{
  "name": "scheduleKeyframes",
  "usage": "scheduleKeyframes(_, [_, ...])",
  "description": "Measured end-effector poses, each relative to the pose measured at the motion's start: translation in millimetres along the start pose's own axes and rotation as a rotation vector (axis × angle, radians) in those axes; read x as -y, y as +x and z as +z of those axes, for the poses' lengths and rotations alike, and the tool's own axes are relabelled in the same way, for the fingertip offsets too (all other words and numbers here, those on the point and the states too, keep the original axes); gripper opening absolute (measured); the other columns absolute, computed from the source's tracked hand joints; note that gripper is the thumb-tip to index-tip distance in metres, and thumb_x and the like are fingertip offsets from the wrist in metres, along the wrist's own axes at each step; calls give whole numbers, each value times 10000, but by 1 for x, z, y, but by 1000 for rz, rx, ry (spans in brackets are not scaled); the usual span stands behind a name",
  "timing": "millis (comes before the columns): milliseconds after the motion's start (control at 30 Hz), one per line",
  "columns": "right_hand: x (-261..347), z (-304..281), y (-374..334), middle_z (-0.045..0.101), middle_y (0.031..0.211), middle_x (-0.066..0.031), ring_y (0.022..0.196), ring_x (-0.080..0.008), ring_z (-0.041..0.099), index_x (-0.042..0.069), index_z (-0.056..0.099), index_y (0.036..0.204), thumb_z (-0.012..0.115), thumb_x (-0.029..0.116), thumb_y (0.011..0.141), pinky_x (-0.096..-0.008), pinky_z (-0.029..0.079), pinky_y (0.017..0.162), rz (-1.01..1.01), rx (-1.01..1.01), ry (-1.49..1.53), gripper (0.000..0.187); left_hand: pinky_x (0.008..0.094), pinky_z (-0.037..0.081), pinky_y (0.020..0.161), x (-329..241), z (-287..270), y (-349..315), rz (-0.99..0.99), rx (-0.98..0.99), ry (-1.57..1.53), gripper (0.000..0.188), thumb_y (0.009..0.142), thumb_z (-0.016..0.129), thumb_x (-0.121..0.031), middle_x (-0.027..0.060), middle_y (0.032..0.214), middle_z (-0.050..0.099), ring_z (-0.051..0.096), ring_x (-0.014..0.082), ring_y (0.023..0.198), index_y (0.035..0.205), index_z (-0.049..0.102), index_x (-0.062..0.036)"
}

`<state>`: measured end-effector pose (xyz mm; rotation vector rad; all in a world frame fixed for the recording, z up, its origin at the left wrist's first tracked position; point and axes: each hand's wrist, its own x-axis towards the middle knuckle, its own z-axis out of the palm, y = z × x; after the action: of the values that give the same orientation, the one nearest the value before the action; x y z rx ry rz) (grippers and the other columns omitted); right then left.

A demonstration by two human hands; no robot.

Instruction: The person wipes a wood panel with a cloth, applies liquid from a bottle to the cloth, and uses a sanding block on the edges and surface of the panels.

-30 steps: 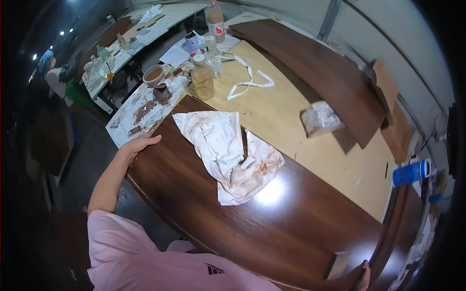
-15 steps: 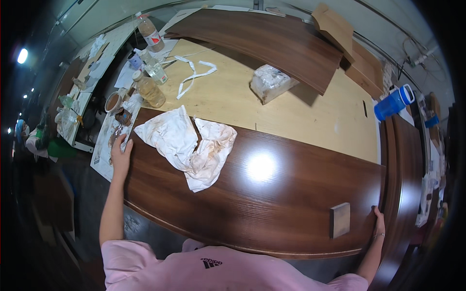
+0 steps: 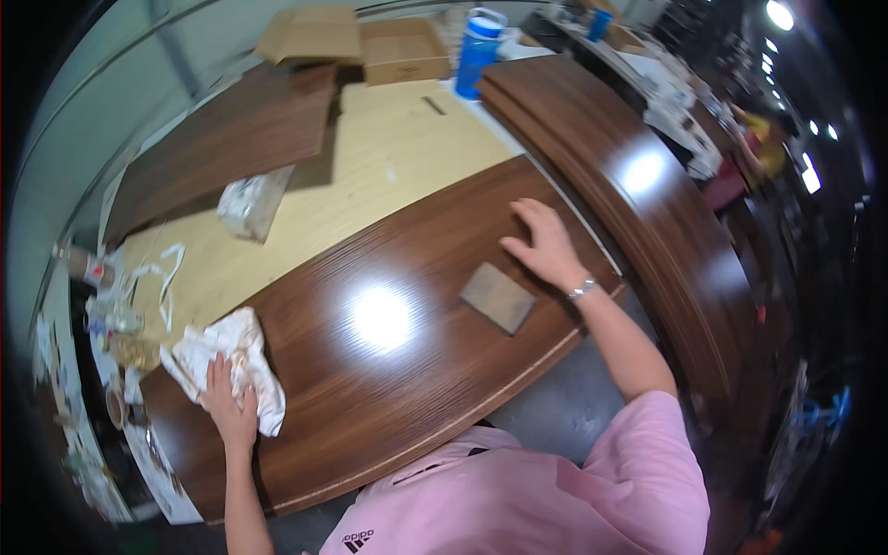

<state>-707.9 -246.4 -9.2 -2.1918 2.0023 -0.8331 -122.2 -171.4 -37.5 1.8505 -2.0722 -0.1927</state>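
A dark logo (image 3: 357, 543) with small lettering (image 3: 359, 535) marks the pink shirt (image 3: 518, 499); a label (image 3: 95, 270) on a bottle (image 3: 81, 264) at left is too blurred to read.

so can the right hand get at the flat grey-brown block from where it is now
Very likely yes: the right hand looks empty, with fingers spread, close beside the block on the dark brown panel, and nothing visible lies between them.
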Motion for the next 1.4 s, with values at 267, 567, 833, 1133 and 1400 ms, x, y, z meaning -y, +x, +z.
scheduleKeyframes(267, [-95,-40,29,368,1483,-237,1381,-390,341,64,478,1392,726,103,746,-514,262,1149,196,-159,-757,693,661,146,1122,-2,6,-3,-13,-21,32,628,842,599,-167,137,1525,412,319,374,1430,1432,428,-34])
scheduleKeyframes(567, [-148,-47,53,208,1600,-135,1379,-437,338,307,255,1550,816,349,741,-654,398,1012,191,196,-1062,985,565,215,1120,-1,3,-1,33,-50,47,624,833,587,-176,165,1491,447,369,378,1391,1415,443,-4])
scheduleKeyframes(833, [-154,-50,62,243,1563,-192,1310,-458,411,299,227,1560,834,392,704,-625,479,935,147,236,-1136,1054,503,253,1117,-4,0,0,34,-58,50,633,829,584,-167,163,1488,452,389,379,1374,1419,435,3])
scheduleKeyframes(1133, [-157,-50,62,254,1556,-201,1312,-459,412,281,228,1561,846,396,686,-622,481,940,124,208,-1106,1078,493,263,1110,-4,0,1,32,-50,66,641,827,572,-165,169,1486,456,393,378,1371,1428,428,7])
scheduleKeyframes(1400, [-157,-52,67,249,1560,-200,1319,-453,406,279,241,1558,856,422,665,-620,480,942,131,215,-1094,1094,491,270,1107,-2,-1,-3,45,-70,60,633,826,568,-148,180,1478,461,393,387,1368,1422,436,15])
